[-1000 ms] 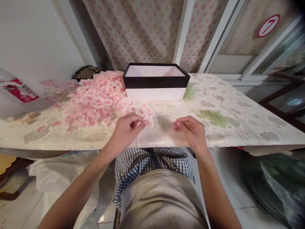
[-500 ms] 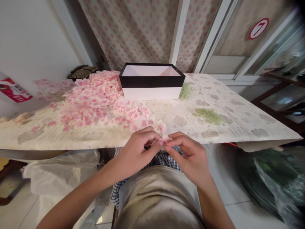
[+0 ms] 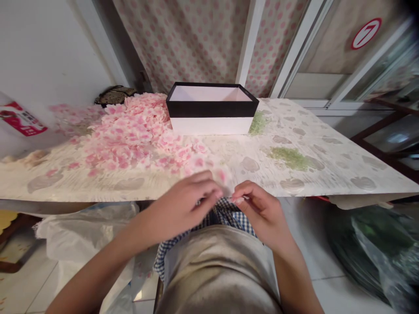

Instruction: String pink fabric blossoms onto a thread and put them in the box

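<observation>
Over the near table edge, my right hand (image 3: 262,211) pinches a small pale petal-like piece (image 3: 241,199) between thumb and fingertips. My left hand (image 3: 188,203), slightly blurred, is just to its left with thumb and index finger closed together. Whether anything sits between those left fingertips I cannot make out. A narrow gap separates the two hands. Just beyond my left hand, loose pink fabric petals (image 3: 199,162) spread out from a large heap of pink and white artificial petals (image 3: 131,126).
A white box with a black rim (image 3: 212,110) stands at the back of the patterned tablecloth (image 3: 327,174). Small green plastic pieces (image 3: 290,158) lie to the right, with more green pieces (image 3: 257,123) beside the box. A white plastic bag (image 3: 88,235) hangs below the table at left.
My hands have come apart: their fingertips met at a small pink piece before. The left hand has drawn slightly away, and the pale piece is now in my right fingers.
</observation>
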The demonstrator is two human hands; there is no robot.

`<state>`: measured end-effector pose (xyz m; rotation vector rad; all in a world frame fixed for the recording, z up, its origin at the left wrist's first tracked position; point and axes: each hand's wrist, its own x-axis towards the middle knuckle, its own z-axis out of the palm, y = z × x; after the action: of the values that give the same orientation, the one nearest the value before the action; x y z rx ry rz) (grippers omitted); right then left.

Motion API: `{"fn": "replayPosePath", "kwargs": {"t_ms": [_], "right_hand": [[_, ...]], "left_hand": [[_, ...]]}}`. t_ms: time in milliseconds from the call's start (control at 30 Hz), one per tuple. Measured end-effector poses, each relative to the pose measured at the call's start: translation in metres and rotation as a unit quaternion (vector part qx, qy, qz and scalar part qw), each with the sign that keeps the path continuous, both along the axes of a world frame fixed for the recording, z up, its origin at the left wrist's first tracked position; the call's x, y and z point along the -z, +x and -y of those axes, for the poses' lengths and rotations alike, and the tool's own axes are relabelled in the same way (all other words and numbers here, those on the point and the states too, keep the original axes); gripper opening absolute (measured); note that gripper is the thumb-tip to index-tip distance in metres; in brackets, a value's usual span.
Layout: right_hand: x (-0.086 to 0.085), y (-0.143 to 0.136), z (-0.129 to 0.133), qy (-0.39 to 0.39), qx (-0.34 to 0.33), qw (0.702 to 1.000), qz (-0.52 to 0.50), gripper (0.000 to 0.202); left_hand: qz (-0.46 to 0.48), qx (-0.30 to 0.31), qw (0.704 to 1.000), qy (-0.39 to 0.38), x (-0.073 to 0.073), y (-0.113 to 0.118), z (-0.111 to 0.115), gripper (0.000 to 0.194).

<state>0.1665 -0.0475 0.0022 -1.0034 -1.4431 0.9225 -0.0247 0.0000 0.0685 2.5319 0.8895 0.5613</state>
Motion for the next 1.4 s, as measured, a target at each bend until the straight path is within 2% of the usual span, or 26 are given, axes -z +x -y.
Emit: {"fn": "replayPosePath", "kwargs": {"t_ms": [67,133,167,300,400,567,700,833,900,967,1067,1133,1267,1400], "right_hand": [[0.003,0.007,-0.002,0.01,0.029,0.999,-0.018,0.009],[0.007,0.014,-0.004,-0.001,0.052,0.998,-0.044,0.007],[0.008,0.017,-0.005,-0.01,0.057,0.997,-0.053,0.007],[0.011,0.023,-0.007,-0.03,0.048,0.995,-0.079,0.007],[0.011,0.023,-0.007,-0.041,0.036,0.995,-0.086,0.008],[0.012,0.021,-0.008,-0.059,0.006,0.995,-0.079,0.009],[0.013,0.02,-0.006,-0.076,-0.004,0.993,-0.087,0.008],[0.014,0.018,-0.006,-0.083,0.018,0.989,-0.121,0.01],[0.014,0.016,-0.008,-0.075,0.014,0.989,-0.128,0.007],[0.011,0.012,-0.011,-0.054,-0.007,0.989,-0.138,0.01],[0.004,0.006,-0.014,-0.049,-0.066,0.983,-0.167,0.013],[-0.001,0.002,-0.015,-0.085,-0.108,0.97,-0.199,0.011],[-0.003,-0.008,-0.012,-0.14,-0.145,0.946,-0.253,0.01],[0.001,-0.016,-0.01,-0.107,-0.111,0.957,-0.246,0.013]], "left_hand": [[-0.006,-0.137,0.989,0.053,-0.005,-0.015,-0.016,0.026],[-0.041,-0.279,0.951,0.125,-0.005,-0.033,-0.034,0.026],[-0.071,-0.308,0.94,0.13,-0.004,-0.041,-0.043,0.026],[-0.169,-0.227,0.958,0.055,0.011,-0.058,-0.065,0.029],[-0.195,-0.226,0.953,0.05,0.022,-0.052,-0.068,0.029],[-0.17,-0.187,0.967,0.035,0.03,-0.036,-0.069,0.018],[-0.139,-0.199,0.969,0.036,0.031,-0.037,-0.073,0.018],[-0.077,-0.202,0.975,0.054,0.028,-0.039,-0.072,0.021],[0.001,-0.157,0.984,0.086,0.026,-0.036,-0.065,0.019],[0.073,-0.077,0.986,0.125,0.022,-0.03,-0.056,0.014],[0.097,0.034,0.982,0.159,0.017,-0.02,-0.038,0.012],[0.094,0.08,0.98,0.158,0.014,-0.015,-0.028,0.018],[0.107,0.124,0.976,0.144,0.011,-0.009,-0.017,0.021],[0.138,0.133,0.971,0.144,0.01,-0.006,-0.013,0.028]]}}
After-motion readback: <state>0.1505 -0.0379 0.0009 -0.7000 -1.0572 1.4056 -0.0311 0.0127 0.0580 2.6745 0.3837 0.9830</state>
